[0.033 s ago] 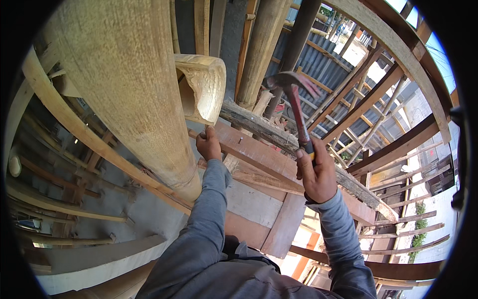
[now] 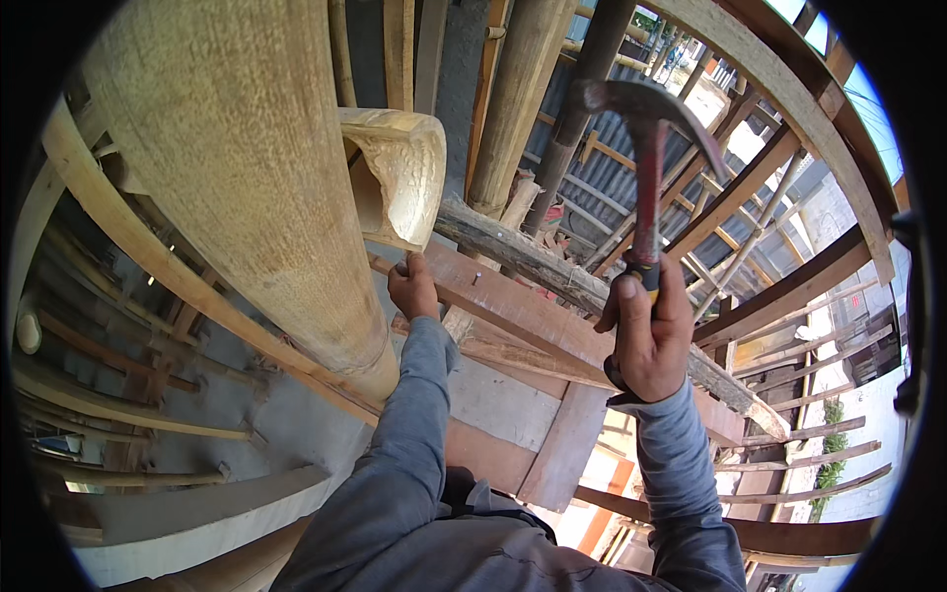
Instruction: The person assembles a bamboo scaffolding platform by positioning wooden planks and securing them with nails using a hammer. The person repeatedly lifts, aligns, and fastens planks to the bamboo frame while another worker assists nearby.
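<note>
My right hand grips a claw hammer by its red and black handle. The steel head is raised high above a reddish wooden plank. A small nail stands in that plank, just right of my left hand. My left hand curls over the plank's upper end, right under a short, hollow cut bamboo piece. That piece sits against a thick pale bamboo pole, which fills the upper left.
A rough weathered log runs diagonally behind the plank. Curved timber ribs and thin slats frame the right side. More bamboo poles rise behind. Grey ground lies far below on the left.
</note>
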`<move>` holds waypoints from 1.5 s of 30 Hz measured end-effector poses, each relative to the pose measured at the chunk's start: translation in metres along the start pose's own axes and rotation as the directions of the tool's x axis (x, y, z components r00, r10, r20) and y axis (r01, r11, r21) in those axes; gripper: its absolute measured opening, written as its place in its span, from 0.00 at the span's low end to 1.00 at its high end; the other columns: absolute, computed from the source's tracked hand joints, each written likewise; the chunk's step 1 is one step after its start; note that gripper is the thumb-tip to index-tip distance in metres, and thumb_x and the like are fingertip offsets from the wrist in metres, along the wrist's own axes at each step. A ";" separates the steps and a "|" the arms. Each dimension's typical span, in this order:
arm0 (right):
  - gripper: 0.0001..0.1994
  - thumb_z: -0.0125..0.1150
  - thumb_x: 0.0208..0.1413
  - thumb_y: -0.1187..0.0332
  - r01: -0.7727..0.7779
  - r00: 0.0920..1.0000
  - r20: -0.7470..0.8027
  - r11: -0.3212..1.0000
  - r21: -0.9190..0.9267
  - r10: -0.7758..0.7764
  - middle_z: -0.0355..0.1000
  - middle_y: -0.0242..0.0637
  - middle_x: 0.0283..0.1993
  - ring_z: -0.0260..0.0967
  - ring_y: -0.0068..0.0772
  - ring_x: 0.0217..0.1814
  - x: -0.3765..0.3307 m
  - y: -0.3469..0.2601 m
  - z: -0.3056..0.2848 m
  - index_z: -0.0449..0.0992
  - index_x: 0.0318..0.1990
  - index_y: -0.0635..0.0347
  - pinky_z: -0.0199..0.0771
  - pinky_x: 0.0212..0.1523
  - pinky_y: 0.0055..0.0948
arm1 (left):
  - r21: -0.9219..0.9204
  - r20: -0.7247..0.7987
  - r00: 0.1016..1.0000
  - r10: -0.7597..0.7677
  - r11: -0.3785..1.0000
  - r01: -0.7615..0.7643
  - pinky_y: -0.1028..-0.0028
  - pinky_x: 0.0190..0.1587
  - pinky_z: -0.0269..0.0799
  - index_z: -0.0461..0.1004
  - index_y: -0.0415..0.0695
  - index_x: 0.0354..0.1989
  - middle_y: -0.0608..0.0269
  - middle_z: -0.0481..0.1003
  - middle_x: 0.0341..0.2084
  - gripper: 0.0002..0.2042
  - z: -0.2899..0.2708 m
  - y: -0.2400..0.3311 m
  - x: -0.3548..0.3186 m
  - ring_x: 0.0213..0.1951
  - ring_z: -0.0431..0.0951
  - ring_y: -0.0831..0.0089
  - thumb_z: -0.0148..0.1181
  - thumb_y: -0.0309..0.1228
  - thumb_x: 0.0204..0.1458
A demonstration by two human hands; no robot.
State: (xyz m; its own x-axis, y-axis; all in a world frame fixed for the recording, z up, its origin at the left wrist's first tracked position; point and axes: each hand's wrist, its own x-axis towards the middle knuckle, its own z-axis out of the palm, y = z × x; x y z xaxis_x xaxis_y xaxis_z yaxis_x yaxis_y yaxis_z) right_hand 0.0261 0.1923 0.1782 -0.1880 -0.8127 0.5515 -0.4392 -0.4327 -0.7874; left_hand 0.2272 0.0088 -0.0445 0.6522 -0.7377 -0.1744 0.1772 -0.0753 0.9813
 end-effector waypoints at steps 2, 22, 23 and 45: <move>0.14 0.49 0.68 0.63 0.178 0.977 -0.165 0.938 0.296 -0.134 0.66 0.33 0.27 0.64 0.21 0.20 -0.001 0.000 0.004 0.62 0.52 0.64 0.68 0.22 0.23 | -0.021 -0.004 0.997 0.080 0.997 -0.080 0.62 0.40 0.72 0.71 0.31 0.32 0.47 0.77 0.29 0.21 -0.002 -0.001 -0.003 0.32 0.76 0.59 0.61 0.43 0.50; 0.14 0.53 0.65 0.62 0.059 0.881 0.436 0.869 -0.491 0.186 0.71 0.48 0.23 0.71 0.52 0.22 -0.024 0.024 -0.002 0.66 0.47 0.64 0.70 0.24 0.41 | -0.062 0.049 0.997 0.052 0.997 -0.049 0.64 0.42 0.72 0.70 0.30 0.35 0.50 0.77 0.30 0.21 0.001 -0.004 -0.001 0.35 0.77 0.61 0.62 0.42 0.53; 0.14 0.51 0.66 0.61 0.008 0.938 0.331 0.951 -0.309 0.100 0.70 0.43 0.24 0.70 0.44 0.21 -0.018 0.023 -0.008 0.65 0.47 0.64 0.70 0.23 0.37 | -0.061 0.039 0.998 0.057 0.997 -0.055 0.64 0.42 0.72 0.70 0.30 0.35 0.50 0.77 0.30 0.21 0.002 -0.003 0.000 0.35 0.77 0.61 0.61 0.42 0.53; 0.12 0.54 0.64 0.62 -0.059 0.900 0.367 0.899 -0.434 0.236 0.67 0.50 0.20 0.66 0.53 0.19 -0.027 0.031 0.019 0.65 0.42 0.63 0.70 0.24 0.41 | -0.107 -0.008 0.989 0.147 0.983 -0.147 0.67 0.52 0.70 0.42 0.35 0.71 0.41 0.69 0.51 0.40 0.007 0.019 -0.006 0.47 0.74 0.60 0.59 0.37 0.56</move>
State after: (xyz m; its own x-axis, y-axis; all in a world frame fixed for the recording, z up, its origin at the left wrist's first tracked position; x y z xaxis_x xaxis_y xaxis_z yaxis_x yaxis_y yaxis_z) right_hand 0.0343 0.1930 0.1334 0.0497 -0.9766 0.2094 -0.7650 -0.1720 -0.6206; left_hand 0.2210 0.0071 -0.0246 0.6773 -0.7351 -0.0293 0.1573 0.1058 0.9819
